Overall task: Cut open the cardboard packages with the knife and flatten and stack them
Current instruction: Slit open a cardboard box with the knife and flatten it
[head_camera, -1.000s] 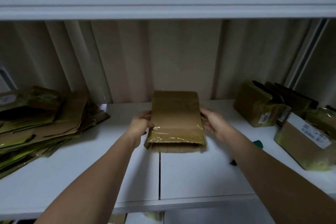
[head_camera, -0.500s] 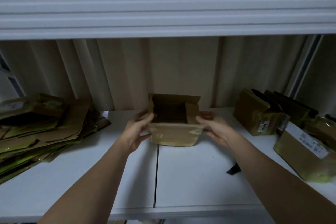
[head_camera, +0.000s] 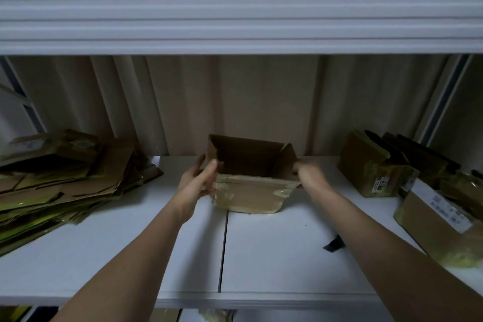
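Observation:
A small opened cardboard box [head_camera: 251, 191] with tape on its near face stands in the middle of the white shelf [head_camera: 274, 251], its top flaps raised. My left hand [head_camera: 198, 183] holds its left side, thumb against the near corner. My right hand [head_camera: 309, 174] grips its right flap and edge. A dark knife [head_camera: 334, 245] lies on the shelf at the right, partly hidden by my right forearm.
A pile of flattened cardboard [head_camera: 62, 185] lies at the left of the shelf. Several taped packages [head_camera: 376, 167] [head_camera: 441, 227] stand at the right. A white upper shelf edge [head_camera: 240, 21] runs overhead, and a curtain hangs behind.
The box was upright and closed a second ago; it now stands with its top open. Both hands stay at its sides, and the camera has tilted up.

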